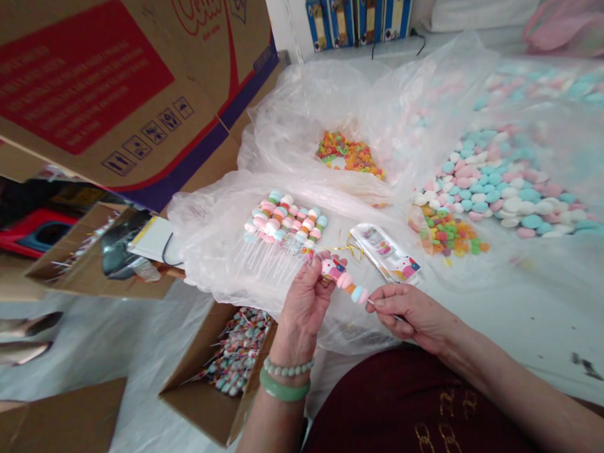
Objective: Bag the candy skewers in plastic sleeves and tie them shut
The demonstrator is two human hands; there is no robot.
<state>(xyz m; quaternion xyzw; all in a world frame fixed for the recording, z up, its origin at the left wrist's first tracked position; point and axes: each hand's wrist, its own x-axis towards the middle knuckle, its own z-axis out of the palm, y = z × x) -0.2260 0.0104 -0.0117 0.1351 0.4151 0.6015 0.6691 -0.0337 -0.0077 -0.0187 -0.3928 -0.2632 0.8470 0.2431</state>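
My left hand [310, 287] is closed around a small printed plastic bag [332, 268]. A candy skewer [351, 287] of pink, white, orange and blue sweets has its far end at the bag; how far it sits inside I cannot tell. My right hand [403, 310] pinches the skewer's white stick at the near end. Just beyond lies a stack of flat printed bags [385, 250], with gold twist ties [351, 247] beside it. To the left of these, several more candy skewers [287, 218] lie in a row, sticks toward me.
Loose pastel sweets [504, 182] are heaped at right, near gummy rings [446, 231]; another pile of rings [348, 153] lies farther back. Clear plastic sheeting [207, 216] covers the table. A large carton [138, 72] stands at left. Below the table edge, an open box [195, 382] holds wrapped skewers.
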